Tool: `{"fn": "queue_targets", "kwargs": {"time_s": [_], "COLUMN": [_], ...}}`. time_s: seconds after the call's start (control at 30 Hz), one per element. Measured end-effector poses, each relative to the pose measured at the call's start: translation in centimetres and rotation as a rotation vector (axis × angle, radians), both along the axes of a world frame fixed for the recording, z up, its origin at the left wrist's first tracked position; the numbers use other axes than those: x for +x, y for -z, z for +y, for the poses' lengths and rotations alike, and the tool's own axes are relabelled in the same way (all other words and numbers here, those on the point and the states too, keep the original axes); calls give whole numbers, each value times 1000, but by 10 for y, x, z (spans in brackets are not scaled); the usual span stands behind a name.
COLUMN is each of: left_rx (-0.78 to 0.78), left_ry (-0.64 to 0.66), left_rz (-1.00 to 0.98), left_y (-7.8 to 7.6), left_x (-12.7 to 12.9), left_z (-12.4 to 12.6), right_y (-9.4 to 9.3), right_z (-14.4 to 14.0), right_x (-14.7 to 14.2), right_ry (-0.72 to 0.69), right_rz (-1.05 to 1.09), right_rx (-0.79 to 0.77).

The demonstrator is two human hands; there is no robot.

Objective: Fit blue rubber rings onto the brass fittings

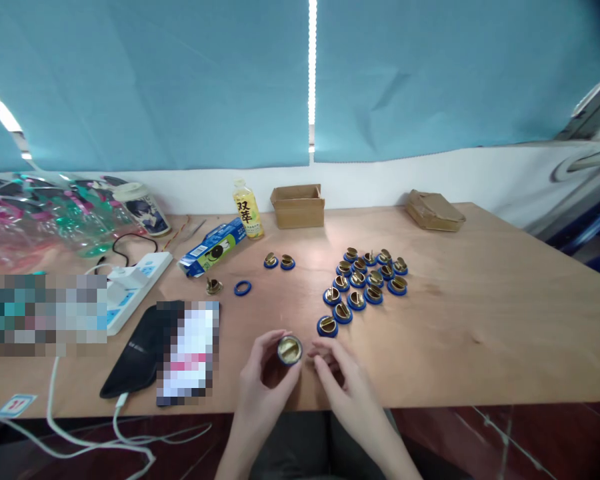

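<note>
Working at the near edge of the bench (480,320), your left hand (265,380) pinches a brass cap in a blue ring (290,349); your right hand (337,373) rests half-open beside it, holding nothing. Finished caps (365,283) cluster farther right.

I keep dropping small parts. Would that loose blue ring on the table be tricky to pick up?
Probably: the blue ring lies flat and thin on the smooth table, so fingers may slide over it. It looks light, and likely rolls away if tipped on edge.
</note>
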State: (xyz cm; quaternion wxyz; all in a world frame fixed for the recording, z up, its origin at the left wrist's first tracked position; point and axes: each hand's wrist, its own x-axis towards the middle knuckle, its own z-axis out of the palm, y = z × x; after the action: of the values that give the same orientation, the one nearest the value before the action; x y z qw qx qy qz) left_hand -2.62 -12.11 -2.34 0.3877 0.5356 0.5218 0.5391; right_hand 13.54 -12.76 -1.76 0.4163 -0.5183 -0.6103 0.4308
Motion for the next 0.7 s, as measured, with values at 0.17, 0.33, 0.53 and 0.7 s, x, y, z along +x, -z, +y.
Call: {"fn": "queue_targets", "kwargs": {"time_s": [0.17, 0.33, 0.53, 0.7], "left_rx": [-24, -57, 19, -69], "left_ry": [-30, 82, 120, -212], "left_rz": [207, 332, 567, 1121], "left_y": [4, -3, -24, -29], "left_x": [-5, -2, -40, -74], "left_z": [3, -5, 24, 92], "right_y": [1, 7, 10, 11], "right_z": [10, 16, 14, 15], "right_x": [-13, -22, -24, -24], "right_ry": [23, 90, 130, 141], "right_rz": [-107, -158, -167, -202], "right_rx": [-1, 73, 109, 129]}}
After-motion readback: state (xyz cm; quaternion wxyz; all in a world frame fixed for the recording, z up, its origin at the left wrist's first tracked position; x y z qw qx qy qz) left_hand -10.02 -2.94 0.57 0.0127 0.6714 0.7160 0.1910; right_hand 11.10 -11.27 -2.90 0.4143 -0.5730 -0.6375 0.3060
